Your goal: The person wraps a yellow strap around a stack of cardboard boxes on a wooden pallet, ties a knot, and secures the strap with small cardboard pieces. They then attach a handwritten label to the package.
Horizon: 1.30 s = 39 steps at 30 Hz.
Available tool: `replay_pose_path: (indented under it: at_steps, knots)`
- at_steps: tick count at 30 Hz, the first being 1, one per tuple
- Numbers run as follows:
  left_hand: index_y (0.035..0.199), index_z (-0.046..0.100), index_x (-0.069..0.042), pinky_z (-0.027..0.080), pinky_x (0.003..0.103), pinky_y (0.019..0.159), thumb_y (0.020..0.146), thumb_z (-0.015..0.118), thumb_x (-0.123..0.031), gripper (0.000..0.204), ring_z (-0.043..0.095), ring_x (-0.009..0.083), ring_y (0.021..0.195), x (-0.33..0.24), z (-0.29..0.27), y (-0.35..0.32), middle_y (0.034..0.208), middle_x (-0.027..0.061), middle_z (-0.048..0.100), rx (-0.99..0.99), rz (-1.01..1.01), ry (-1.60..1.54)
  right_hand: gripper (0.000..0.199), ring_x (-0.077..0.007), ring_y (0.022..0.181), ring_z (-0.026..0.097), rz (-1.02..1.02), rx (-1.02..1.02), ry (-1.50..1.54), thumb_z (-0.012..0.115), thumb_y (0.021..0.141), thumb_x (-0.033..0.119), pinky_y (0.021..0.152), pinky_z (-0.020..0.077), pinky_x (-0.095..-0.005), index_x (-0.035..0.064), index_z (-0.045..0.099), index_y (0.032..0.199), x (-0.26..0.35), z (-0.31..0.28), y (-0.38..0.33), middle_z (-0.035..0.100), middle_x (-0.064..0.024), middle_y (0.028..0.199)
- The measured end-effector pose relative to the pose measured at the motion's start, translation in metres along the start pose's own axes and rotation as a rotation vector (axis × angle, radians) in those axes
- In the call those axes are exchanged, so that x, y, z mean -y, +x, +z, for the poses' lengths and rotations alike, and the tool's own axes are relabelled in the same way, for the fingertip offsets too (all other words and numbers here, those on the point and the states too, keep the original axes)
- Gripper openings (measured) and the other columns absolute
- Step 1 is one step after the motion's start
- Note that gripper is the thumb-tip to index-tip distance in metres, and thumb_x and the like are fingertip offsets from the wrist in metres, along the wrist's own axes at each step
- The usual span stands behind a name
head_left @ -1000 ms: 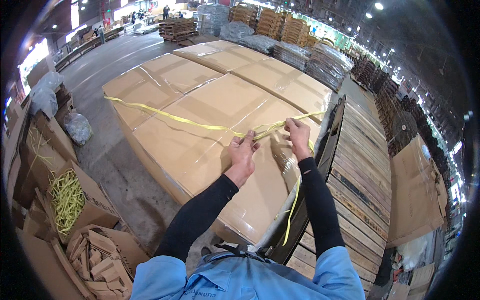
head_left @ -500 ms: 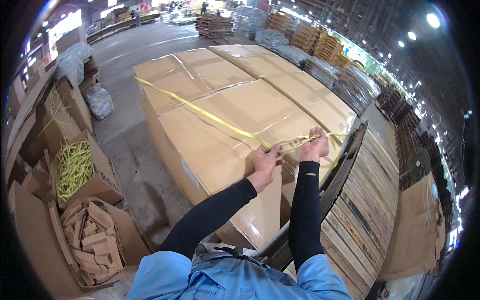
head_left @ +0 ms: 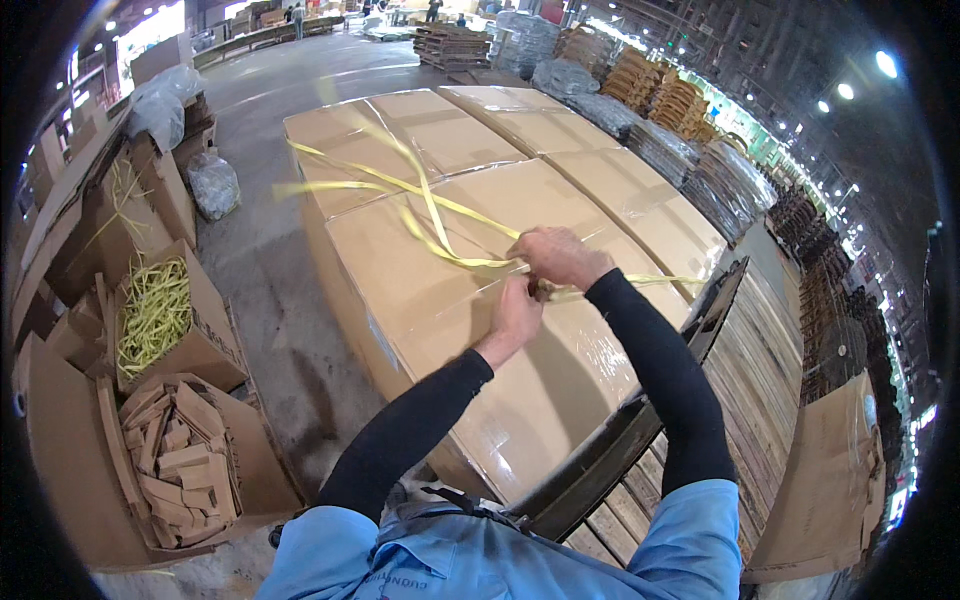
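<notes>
Large taped cardboard boxes (head_left: pixel 400 300) stand close together before me. A flat yellow strap (head_left: pixel 466 211) stretches across their tops from the far left edge to my hands and on toward the right side. Over the middle of the near box, my left hand (head_left: pixel 514 316) is closed on the strap, with thumb and fingers pinched together. My right hand (head_left: pixel 565 257) sits just above and touching it, its fingers curled down over the same strap. Loose strap ends loop up and leftward from my grip, their tips blurred. My fingers partly hide where the strands meet.
At left, an open carton holds tangled yellow straps (head_left: pixel 155 315); a nearer carton holds cardboard scraps (head_left: pixel 185 470). A slatted wooden surface (head_left: pixel 750 370) lies at right, beside a standing cardboard sheet (head_left: pixel 820 480). Wrapped stacks (head_left: pixel 725 180) line the far right.
My right hand has moved left and turned over to meet my left hand. The loose strap ends now swing out to the left above the boxes.
</notes>
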<state>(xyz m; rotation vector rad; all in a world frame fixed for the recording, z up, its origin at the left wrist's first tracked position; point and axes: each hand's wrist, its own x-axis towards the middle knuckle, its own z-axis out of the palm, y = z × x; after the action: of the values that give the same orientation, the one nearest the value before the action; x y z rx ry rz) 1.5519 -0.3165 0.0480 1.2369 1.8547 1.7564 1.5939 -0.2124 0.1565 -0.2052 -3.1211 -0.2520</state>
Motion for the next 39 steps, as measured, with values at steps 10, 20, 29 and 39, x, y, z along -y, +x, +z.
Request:
replay_pose_path:
  at_steps: [10, 20, 29, 39]
  knots:
    - [0.084, 0.064, -0.001, 0.046, 0.039, 0.062, 0.083, 0.066, -0.004, 0.003, 0.058, 0.0242, 0.064, 0.009, -0.024, 0.032, 0.069, 0.0120, 0.059, -0.010, 0.252, 0.046, 0.017, -0.0276, 0.101, 0.064, -0.011, -0.262, 0.059, 0.067, 0.082, 0.018, 0.087, 0.0459, -0.0457, 0.0113, 0.070, 0.097, -0.028, 0.029, -0.016, 0.067, -0.0088, 0.104]
    - [0.086, 0.059, -0.003, 0.041, 0.024, 0.060, 0.094, 0.069, -0.007, 0.013, 0.050, 0.0045, 0.068, 0.035, -0.010, 0.053, 0.074, -0.0025, 0.058, 0.149, -0.117, -0.280, 0.031, -0.0351, 0.094, 0.065, 0.531, -0.705, 0.520, 0.065, 0.088, 0.013, 0.088, 0.0442, -0.0490, 0.0000, 0.053, 0.113, 0.023, 0.099, -0.051, 0.067, -0.0148, 0.092]
    - [0.088, 0.056, -0.006, 0.044, 0.022, 0.061, 0.094, 0.070, -0.008, 0.015, 0.057, 0.0054, 0.070, 0.014, -0.019, 0.038, 0.082, 0.0022, 0.068, 0.185, -0.163, -0.566, 0.046, -0.0183, 0.089, 0.069, 0.708, -0.750, 1.588, 0.066, 0.086, -0.003, 0.075, 0.0538, -0.0254, -0.0086, 0.043, 0.125, 0.021, 0.094, -0.047, 0.072, -0.0167, 0.100]
    - [0.082, 0.055, -0.005, 0.045, 0.023, 0.053, 0.091, 0.074, -0.007, 0.020, 0.057, 0.0041, 0.063, -0.011, -0.027, 0.030, 0.078, 0.0074, 0.072, 0.231, -0.109, -0.186, 0.041, -0.0152, 0.079, 0.063, 0.791, -0.833, 1.558, 0.070, 0.082, 0.005, 0.068, 0.0493, -0.0270, -0.0073, 0.049, 0.116, 0.024, 0.085, -0.055, 0.065, -0.0090, 0.087]
